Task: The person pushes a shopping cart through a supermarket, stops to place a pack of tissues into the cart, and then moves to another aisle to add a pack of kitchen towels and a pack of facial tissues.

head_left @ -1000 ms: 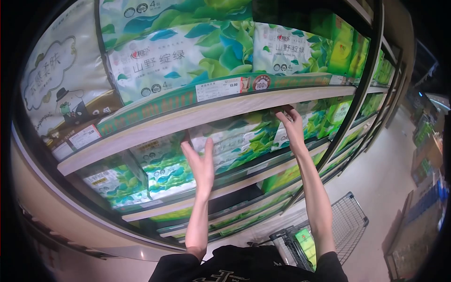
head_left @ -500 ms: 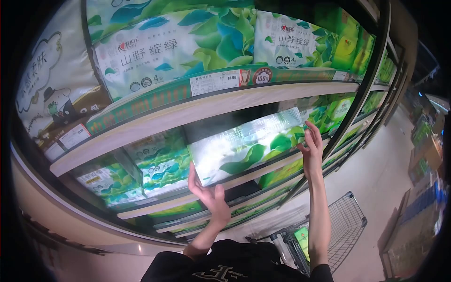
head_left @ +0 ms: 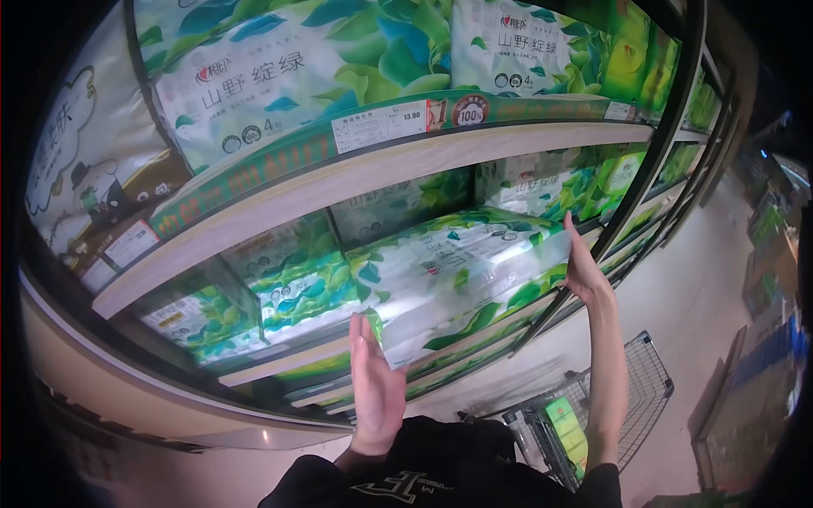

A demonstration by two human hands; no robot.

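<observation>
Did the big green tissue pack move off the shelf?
Yes. The tissue pack has come out from under the wooden shelf board, toward the person, held between the left hand and right hand.

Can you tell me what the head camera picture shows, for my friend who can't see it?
Two bare hands, left hand and right hand, hold a big green leafy pack by its ends before a shop shelf. A shopping cart stands below.

heavy fisheye bend with black vignette round the edges, pretty dim overall, white glare on the shiny tissue pack, shelves curve hard, right side aisle soft and blurry, colours murky green
</observation>
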